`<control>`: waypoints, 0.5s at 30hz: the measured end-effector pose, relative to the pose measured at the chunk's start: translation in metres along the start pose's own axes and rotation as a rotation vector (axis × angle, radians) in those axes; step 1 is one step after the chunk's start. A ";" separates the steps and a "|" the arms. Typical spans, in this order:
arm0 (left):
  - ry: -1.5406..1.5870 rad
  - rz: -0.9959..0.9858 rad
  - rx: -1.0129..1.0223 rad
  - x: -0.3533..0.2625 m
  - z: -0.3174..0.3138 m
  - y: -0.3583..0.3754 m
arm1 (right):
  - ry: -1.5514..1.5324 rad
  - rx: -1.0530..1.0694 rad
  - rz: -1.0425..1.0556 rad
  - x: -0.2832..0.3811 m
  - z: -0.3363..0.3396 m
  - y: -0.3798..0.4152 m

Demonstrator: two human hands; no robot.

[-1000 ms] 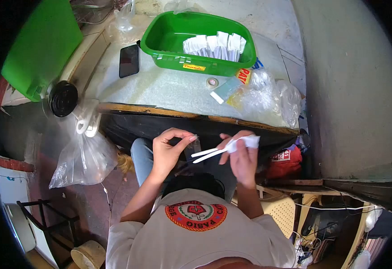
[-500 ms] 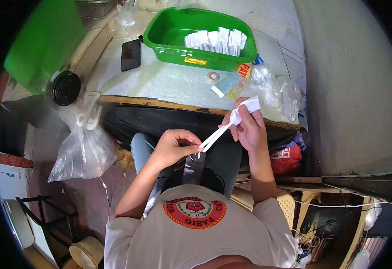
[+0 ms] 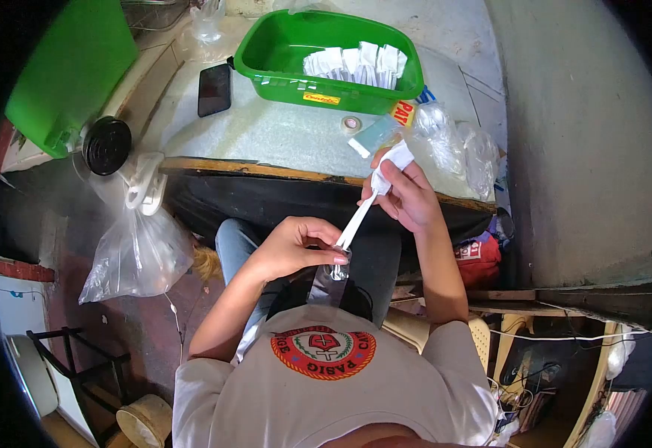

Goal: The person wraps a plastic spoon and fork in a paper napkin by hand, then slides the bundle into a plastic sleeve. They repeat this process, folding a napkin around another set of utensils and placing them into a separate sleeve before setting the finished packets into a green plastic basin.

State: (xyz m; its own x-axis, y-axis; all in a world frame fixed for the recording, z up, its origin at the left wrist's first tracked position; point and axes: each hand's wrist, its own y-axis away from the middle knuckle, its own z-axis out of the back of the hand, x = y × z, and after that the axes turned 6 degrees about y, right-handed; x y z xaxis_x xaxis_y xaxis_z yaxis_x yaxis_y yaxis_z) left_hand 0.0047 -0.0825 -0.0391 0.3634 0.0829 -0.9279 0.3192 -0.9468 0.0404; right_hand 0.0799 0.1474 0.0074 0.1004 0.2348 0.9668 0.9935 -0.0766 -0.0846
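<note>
Near the middle of the head view, my left hand (image 3: 303, 246) is pinched on the lower tip of a long white strip (image 3: 357, 224) and on the opening of a small clear plastic sleeve (image 3: 329, 284). The sleeve hangs down over my lap. My right hand (image 3: 409, 196) holds the wider, folded upper end of the white strip between thumb and fingers, up near the table edge. Beyond my hands a green basin (image 3: 281, 86) holds several similar white folded pieces (image 3: 359, 63).
On the table (image 3: 266, 142) lie a black phone (image 3: 214, 90), a tape roll (image 3: 351, 124), a teal-coloured packet (image 3: 374, 136) and clear plastic bags (image 3: 479, 160). A filled plastic bag (image 3: 141, 254) hangs at the left, below a round black object (image 3: 107, 145). A grey wall stands at the right.
The strip's lower tip has moved to the sleeve's opening, which my left hand now grips too. My right hand has shifted slightly left. The view has tilted a little.
</note>
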 end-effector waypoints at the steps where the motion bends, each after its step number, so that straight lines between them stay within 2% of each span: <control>1: 0.000 0.001 0.000 -0.001 0.000 0.000 | -0.004 0.026 -0.007 0.000 0.000 -0.001; 3: 0.057 0.062 0.031 -0.003 0.001 -0.001 | -0.013 0.035 -0.005 -0.005 0.002 -0.003; 15: 0.139 0.117 0.054 -0.007 0.002 -0.002 | 0.015 0.157 0.103 -0.009 0.012 0.006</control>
State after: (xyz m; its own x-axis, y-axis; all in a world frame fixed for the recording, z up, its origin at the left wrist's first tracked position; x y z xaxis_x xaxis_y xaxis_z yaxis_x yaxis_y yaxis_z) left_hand 0.0000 -0.0812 -0.0338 0.5142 0.0099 -0.8576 0.2219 -0.9674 0.1219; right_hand 0.0852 0.1565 -0.0044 0.2021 0.2187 0.9546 0.9744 0.0531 -0.2184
